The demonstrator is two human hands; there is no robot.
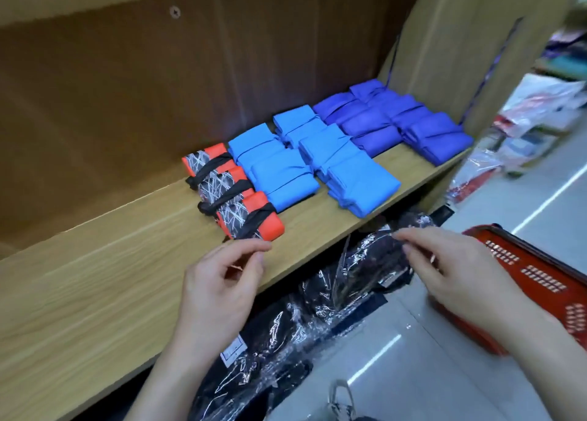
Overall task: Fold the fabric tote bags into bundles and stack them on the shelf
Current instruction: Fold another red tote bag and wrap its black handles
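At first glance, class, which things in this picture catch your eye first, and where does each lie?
Bright folded bundles run in rows along the wooden shelf: orange-and-black bundles nearest, light blue bundles in the middle, dark blue bundles at the far right end. Near its front edge hover the left hand and right hand, with a red basket at right.

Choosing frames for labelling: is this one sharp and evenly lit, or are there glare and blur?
Head view: the blue bundles are fairly sharp; the packaged goods at far right are smeared by blur; glare speckles the plastic-wrapped dark bags below the shelf; lamp streaks reflect on the floor.
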